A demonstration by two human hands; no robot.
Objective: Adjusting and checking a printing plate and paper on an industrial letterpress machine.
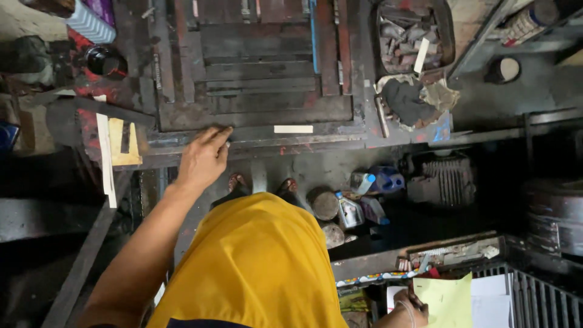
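Nearest the camera, the yellow shirt (255, 267) fills the lower middle of the view, and at the bottom edge the right hand (412, 310) rests against a yellow-green sheet of paper (448, 300) lying on white sheets; only part of that hand shows, so I cannot tell whether its grip is spread or pinching the paper. Just beyond, on the floor, two sandalled feet (262, 183) stand beside a cluster of plastic bottles (367, 194) and round tins (323, 203), with a dark finned motor (442, 181) to their right. Farther out, the left hand (205, 158) reaches forward to the near edge of the grimy table (340, 136), its grip loosely spread, fingers laid flat on the metal frame (255, 115) and holding nothing. A small pale strip (293, 129) lies near that hand on the same edge, apart from it. Farthest off, a tray of metal pieces (408, 36) sits at the table's back right, above a dark rag (405, 100).
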